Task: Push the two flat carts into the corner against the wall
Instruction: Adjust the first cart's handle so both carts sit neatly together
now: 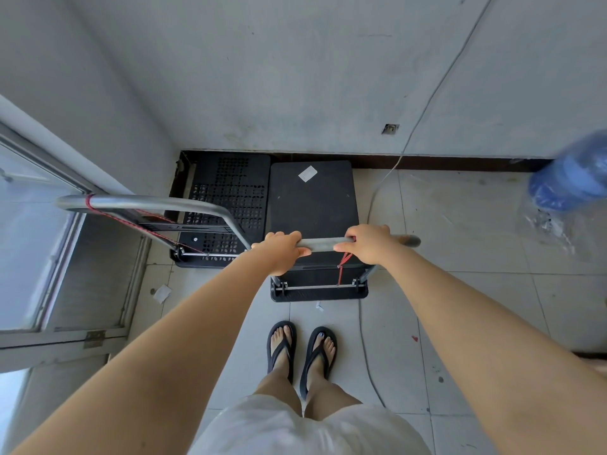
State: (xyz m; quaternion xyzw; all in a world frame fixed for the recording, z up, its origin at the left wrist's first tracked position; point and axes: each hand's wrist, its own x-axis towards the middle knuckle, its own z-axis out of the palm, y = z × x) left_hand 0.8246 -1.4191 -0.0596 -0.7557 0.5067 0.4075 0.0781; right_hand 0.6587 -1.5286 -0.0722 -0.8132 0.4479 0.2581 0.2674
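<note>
Where both hands (282, 249) (368, 243) grip, the handle (320, 244) ends hide.

A blue water jug (571, 174) lies at the floor's right edge; a grey cable (427, 106) trails down my wall (scraps of paper (162, 293) too).
</note>
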